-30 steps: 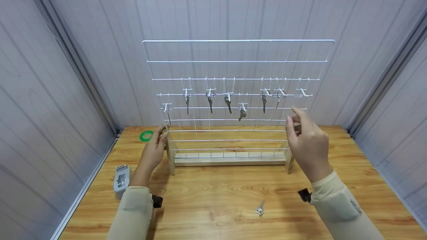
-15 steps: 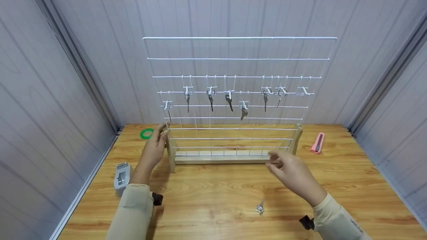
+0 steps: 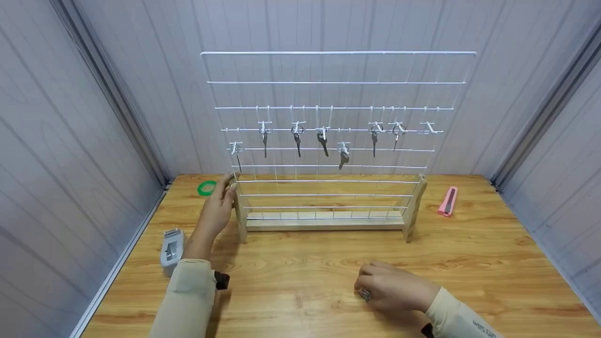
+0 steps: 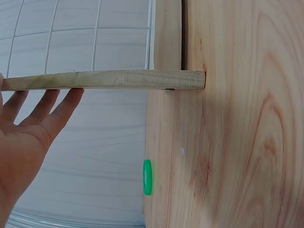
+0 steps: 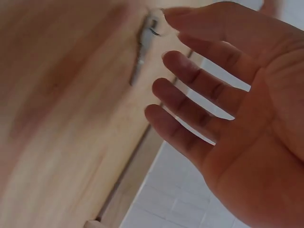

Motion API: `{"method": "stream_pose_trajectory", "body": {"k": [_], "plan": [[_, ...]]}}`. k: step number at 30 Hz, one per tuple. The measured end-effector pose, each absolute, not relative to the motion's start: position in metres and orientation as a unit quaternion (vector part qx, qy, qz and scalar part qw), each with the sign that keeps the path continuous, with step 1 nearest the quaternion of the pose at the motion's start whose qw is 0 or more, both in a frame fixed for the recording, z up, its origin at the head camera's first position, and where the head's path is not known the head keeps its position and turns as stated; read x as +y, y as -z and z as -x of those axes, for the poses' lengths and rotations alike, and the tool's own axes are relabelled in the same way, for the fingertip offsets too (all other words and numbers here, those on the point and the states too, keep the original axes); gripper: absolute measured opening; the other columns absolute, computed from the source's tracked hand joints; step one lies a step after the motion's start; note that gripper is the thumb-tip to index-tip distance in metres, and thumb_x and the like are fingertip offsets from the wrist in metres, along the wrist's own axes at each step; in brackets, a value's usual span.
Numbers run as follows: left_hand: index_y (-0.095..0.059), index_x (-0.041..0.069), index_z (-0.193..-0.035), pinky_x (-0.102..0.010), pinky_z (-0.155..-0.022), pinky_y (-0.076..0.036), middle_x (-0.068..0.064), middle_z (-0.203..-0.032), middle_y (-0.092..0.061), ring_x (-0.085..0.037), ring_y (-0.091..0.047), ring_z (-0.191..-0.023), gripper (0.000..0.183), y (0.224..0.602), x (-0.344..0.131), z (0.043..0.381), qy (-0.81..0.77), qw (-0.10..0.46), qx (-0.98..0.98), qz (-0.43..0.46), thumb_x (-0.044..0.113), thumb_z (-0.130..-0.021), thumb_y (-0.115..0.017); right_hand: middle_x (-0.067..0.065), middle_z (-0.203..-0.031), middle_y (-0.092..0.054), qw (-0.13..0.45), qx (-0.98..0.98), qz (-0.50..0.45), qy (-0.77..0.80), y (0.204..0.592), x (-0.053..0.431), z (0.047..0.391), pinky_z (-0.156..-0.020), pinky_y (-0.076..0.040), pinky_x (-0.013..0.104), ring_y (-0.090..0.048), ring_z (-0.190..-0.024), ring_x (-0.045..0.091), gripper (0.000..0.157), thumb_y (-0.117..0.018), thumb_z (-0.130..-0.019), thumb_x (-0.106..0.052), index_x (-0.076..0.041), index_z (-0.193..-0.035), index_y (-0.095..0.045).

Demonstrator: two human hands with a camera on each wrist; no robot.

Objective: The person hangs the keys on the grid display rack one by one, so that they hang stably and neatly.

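A white wire grid rack stands on wooden end supports, with several keys hanging by their rings from its hooks. My left hand holds the top of the left wooden support, its fingers behind the post. Over the tabletop in front of the rack, my right hand reaches down at a loose key with a ring. In the right wrist view the thumb tip is at the ring and the fingers are spread; whether they touch the key I cannot tell. The head view shows only its ring end.
A green tape roll lies behind my left hand. The grey device with a slot sits left of my forearm. At the right lies a pink box cutter. Pale panel walls enclose the wooden table.
My right hand has come down from the rack's right side to the loose key on the table, uncovering the pink cutter. The left hand stays on the support.
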State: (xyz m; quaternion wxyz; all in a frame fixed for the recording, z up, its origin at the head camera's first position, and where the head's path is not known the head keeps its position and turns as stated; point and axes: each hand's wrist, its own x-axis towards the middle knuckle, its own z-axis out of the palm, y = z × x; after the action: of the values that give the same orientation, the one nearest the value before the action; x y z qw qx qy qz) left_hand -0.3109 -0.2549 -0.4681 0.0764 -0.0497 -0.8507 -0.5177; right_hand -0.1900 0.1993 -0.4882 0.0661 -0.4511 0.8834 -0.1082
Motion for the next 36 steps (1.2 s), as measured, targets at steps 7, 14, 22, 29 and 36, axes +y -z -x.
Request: {"method": "stream_pose_trajectory", "body": {"k": [7, 14, 22, 29, 36], "plan": [[-0.032, 0.022, -0.167, -0.060, -0.113, -0.055, -0.019, -0.169, -0.042, -0.043, -0.056, -0.142, 0.053, 0.469, -0.255, 0.312, 0.518, 0.079, -0.850, 0.053, 0.041, -0.117, -0.037, -0.009, -0.103, -0.063, 0.096, 0.896, 0.424, 0.095, 0.498, 0.194, 0.192, -0.083, -0.054, 0.030, -0.050, -0.091, 0.004, 0.021, -0.082, -0.091, -0.016, -0.021, -0.112, -0.076], [-0.035, 0.023, -0.166, -0.060, -0.112, -0.056, -0.020, -0.168, -0.045, -0.045, -0.056, -0.143, 0.055, 0.469, -0.255, 0.312, 0.509, 0.087, -0.854, 0.054, 0.046, -0.116, -0.038, -0.004, -0.097, -0.067, 0.085, 0.895, 0.423, 0.116, 0.502, 0.193, 0.191, -0.074, -0.055, 0.026, -0.054, -0.083, 0.002, 0.011, -0.078, -0.096, -0.012, -0.016, -0.106, -0.078], [-0.036, 0.027, -0.165, -0.060, -0.112, -0.056, -0.018, -0.170, -0.043, -0.045, -0.054, -0.147, 0.054, 0.469, -0.255, 0.311, 0.514, 0.089, -0.852, 0.056, 0.048, -0.116, -0.038, -0.004, -0.090, -0.065, -0.019, 0.892, 0.443, 0.088, 0.507, 0.188, 0.179, -0.069, -0.054, 0.028, -0.056, -0.080, 0.006, 0.004, -0.080, -0.096, -0.015, -0.015, -0.093, -0.077], [-0.034, 0.028, -0.166, -0.059, -0.114, -0.055, -0.017, -0.170, -0.041, -0.042, -0.053, -0.147, 0.053, 0.469, -0.254, 0.310, 0.523, 0.080, -0.847, 0.061, 0.046, -0.116, -0.038, -0.005, -0.078, -0.062, -0.088, 0.887, 0.447, 0.079, 0.515, 0.181, 0.173, -0.060, -0.048, 0.019, -0.054, -0.071, 0.005, 0.013, -0.081, -0.092, -0.007, -0.016, -0.084, -0.076], [-0.032, 0.022, -0.167, -0.055, -0.114, -0.056, -0.021, -0.166, -0.046, -0.038, -0.058, -0.140, 0.053, 0.467, -0.254, 0.311, 0.519, 0.076, -0.850, 0.047, 0.039, -0.117, -0.037, -0.005, -0.081, -0.068, -0.037, 0.895, 0.429, 0.115, 0.510, 0.183, 0.174, -0.060, -0.052, 0.019, -0.062, -0.072, 0.003, 0.012, -0.078, -0.095, -0.005, -0.016, -0.088, -0.078]]}}
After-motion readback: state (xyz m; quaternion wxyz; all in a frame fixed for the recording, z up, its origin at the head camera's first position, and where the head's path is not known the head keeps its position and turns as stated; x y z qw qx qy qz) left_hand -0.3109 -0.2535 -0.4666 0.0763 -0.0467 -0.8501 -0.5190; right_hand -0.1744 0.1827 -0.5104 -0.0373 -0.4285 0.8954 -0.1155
